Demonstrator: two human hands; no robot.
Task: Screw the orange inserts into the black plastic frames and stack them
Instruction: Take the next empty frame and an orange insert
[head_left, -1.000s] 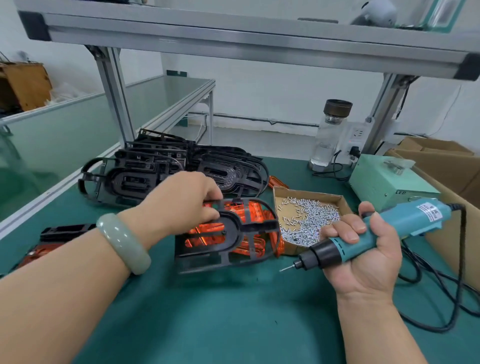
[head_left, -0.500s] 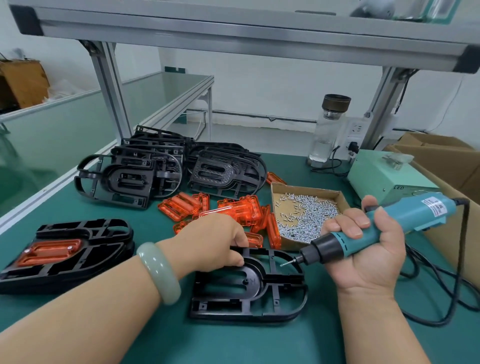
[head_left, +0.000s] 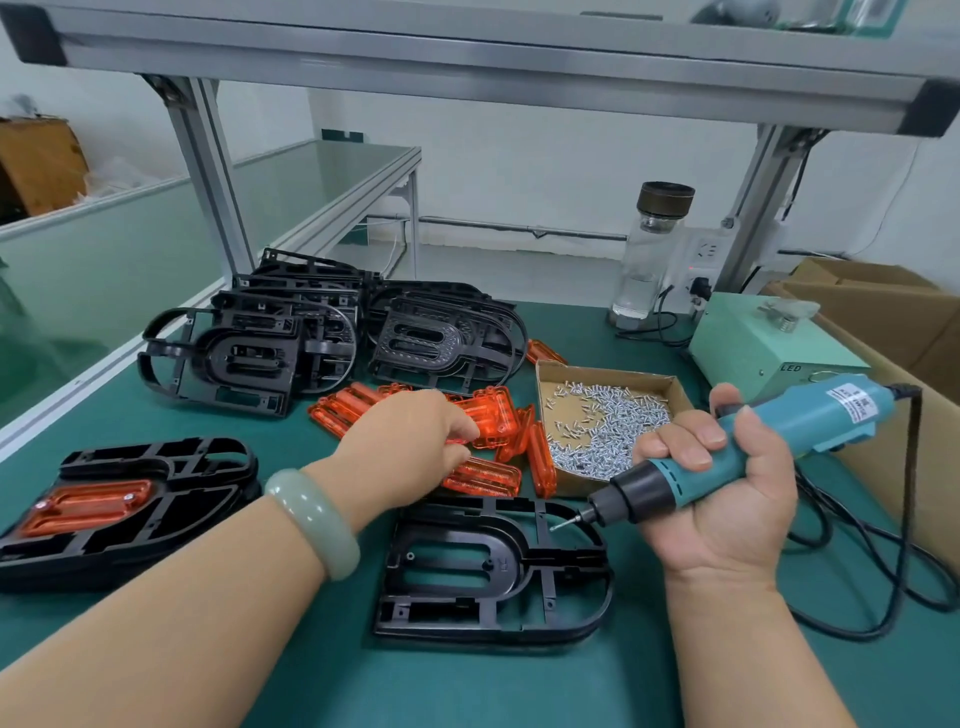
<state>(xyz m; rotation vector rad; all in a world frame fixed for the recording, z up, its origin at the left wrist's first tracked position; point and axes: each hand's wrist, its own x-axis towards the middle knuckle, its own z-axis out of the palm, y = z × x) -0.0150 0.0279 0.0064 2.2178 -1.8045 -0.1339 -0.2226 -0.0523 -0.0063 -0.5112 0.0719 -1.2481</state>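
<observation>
An empty black frame lies flat on the green mat in front of me. My left hand reaches beyond it into the pile of orange inserts, its fingers and thumb closing on one orange insert. In my right hand I grip a teal electric screwdriver, whose bit hovers over the frame's right end. At the left sits a stack of black frames with an orange insert screwed in on top. A heap of empty black frames lies at the back.
A cardboard tray of small silver screws sits right of the inserts. Behind it stand a glass bottle and a green power box. The screwdriver's black cable loops at the right beside cardboard boxes.
My left hand set the black frame down on the mat, let go and moved back to the orange inserts. The screwdriver stayed in my right hand.
</observation>
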